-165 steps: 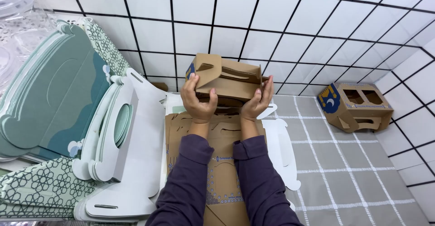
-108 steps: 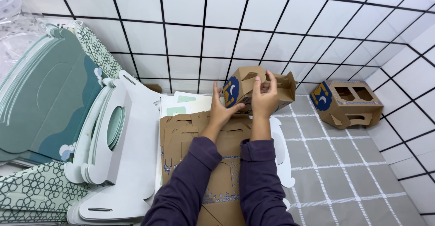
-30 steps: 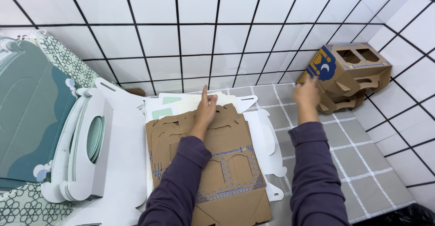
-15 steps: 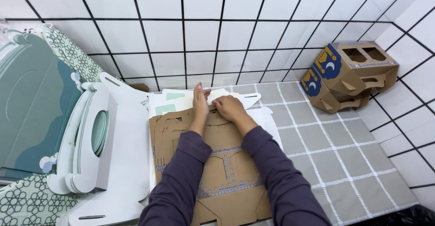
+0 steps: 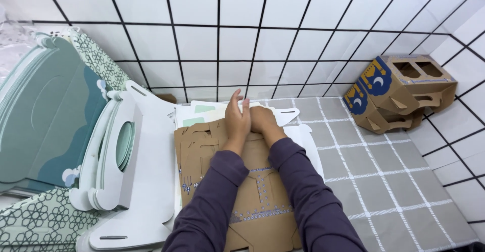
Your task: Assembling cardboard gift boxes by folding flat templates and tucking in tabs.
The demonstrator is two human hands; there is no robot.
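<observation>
Both my hands rest close together on the far end of a stack of flat brown cardboard cut-outs (image 5: 202, 156) lying on the floor in front of me. My left hand (image 5: 236, 120) lies on the top sheet with its fingers straight and pointing at the wall. My right hand (image 5: 263, 120) is curled beside it, touching the sheet's far edge; whether it grips the edge is hidden. Two folded brown cardboard boxes with blue printed ends (image 5: 399, 93) stand stacked against the tiled wall at the right.
White and pale green flat sheets (image 5: 202, 113) lie under the cardboard stack. White foam-board pieces with an oval hole (image 5: 129, 151) and large teal patterned panels (image 5: 45, 126) lean at the left. Grey tiled floor (image 5: 384, 181) spreads to the right.
My right hand put the folded box on top of the other box at the right, let go, and came back to the flat cardboard next to my left hand.
</observation>
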